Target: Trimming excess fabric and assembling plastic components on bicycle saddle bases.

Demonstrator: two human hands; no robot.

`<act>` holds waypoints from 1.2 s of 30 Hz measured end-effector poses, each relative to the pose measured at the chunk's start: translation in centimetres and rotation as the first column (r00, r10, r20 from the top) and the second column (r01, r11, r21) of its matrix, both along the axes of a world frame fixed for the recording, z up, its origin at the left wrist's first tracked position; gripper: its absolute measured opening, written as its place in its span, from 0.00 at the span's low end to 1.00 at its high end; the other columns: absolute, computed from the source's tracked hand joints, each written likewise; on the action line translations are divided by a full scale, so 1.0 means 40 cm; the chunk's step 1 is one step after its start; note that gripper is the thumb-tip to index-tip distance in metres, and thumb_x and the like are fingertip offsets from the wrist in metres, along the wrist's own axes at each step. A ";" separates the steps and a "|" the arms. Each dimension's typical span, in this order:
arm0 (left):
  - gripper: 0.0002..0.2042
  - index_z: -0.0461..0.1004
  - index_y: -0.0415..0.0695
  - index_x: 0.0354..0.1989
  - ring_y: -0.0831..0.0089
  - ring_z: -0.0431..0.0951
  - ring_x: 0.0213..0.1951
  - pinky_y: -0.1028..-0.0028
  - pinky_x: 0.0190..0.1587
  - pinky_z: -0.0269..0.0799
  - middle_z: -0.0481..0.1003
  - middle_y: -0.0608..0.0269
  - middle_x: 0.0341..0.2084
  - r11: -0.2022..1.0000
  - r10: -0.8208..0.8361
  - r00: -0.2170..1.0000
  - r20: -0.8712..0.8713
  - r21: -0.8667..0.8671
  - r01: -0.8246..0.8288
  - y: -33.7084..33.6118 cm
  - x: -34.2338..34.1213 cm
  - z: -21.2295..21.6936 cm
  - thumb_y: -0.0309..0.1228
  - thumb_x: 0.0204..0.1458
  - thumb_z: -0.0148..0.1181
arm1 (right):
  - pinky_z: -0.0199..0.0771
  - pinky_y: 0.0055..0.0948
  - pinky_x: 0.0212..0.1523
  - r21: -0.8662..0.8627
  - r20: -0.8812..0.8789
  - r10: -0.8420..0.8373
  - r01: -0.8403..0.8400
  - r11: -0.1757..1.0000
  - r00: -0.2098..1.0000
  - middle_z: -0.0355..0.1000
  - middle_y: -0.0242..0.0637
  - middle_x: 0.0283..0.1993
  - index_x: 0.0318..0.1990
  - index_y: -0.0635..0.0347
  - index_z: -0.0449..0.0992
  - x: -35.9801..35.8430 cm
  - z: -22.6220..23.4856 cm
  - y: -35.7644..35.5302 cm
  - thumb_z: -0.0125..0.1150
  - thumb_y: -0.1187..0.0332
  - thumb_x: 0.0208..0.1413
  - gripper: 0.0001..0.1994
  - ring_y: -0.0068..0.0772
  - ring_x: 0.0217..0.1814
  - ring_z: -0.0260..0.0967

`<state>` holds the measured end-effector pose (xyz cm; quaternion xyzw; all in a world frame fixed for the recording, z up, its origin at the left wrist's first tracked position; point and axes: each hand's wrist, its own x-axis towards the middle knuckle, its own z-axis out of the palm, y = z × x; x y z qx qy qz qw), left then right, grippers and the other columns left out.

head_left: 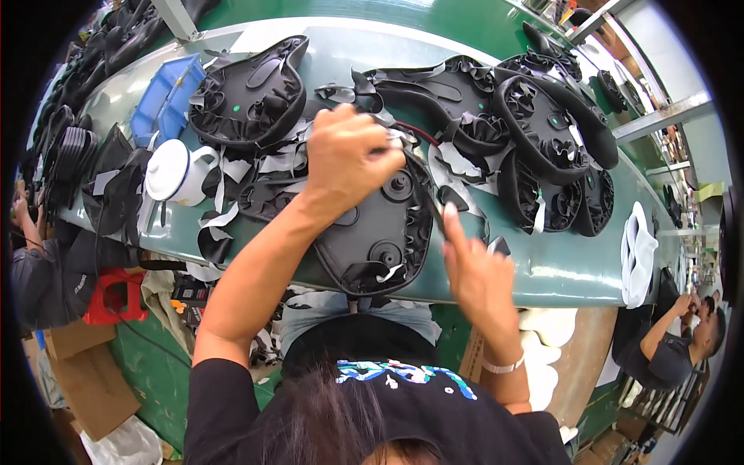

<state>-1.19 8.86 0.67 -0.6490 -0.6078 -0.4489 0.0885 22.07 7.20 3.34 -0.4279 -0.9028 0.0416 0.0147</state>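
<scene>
A black seat-shaped piece (370, 232) lies underside up at the table's near edge, in front of me. Its flat base carries two round plugs, and gathered black cover material runs around the rim. My left hand (347, 159) is a closed fist above its far edge; what the fingers grip is hidden. Beside the right rim is my right hand (478, 275), its index finger stretched along a thin dark thing and the other fingers curled. That hand is smeared by motion, so I cannot make out what it holds.
Similar black seat pieces (542, 128) are piled at the right, and another seat piece (252, 97) lies far left. Around them are cut scraps (215, 229), a white lidded mug (177, 172), a blue bin (167, 97) and a white cloth (637, 256). Other people sit at both sides.
</scene>
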 end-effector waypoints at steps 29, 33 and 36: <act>0.11 0.72 0.39 0.23 0.64 0.65 0.35 0.67 0.41 0.60 0.62 0.61 0.23 0.784 -0.363 0.928 0.089 -0.510 0.355 -0.100 -0.071 0.008 0.34 0.45 0.63 | 0.62 0.36 0.20 -0.015 0.249 0.352 -0.360 0.933 0.902 0.65 0.35 0.17 0.57 0.42 0.68 -0.044 0.137 0.099 0.56 0.65 0.55 0.21 0.39 0.17 0.67; 0.12 0.68 0.38 0.23 0.74 0.70 0.41 0.74 0.47 0.63 0.73 0.65 0.33 0.818 -0.213 0.488 0.846 -0.119 0.563 -0.122 -0.039 -0.003 0.32 0.56 0.53 | 0.64 0.39 0.23 -0.120 0.103 0.487 -0.475 0.872 0.867 0.66 0.35 0.18 0.57 0.41 0.68 -0.095 0.111 0.223 0.55 0.63 0.55 0.21 0.42 0.20 0.68; 0.13 0.66 0.38 0.25 0.72 0.73 0.36 0.72 0.47 0.65 0.71 0.62 0.27 0.853 -0.102 0.123 0.987 0.023 0.521 -0.195 -0.032 -0.007 0.32 0.60 0.47 | 0.62 0.38 0.23 -0.177 0.202 0.518 -0.489 0.854 0.831 0.66 0.34 0.19 0.58 0.41 0.67 -0.106 0.127 0.177 0.55 0.63 0.55 0.21 0.41 0.20 0.66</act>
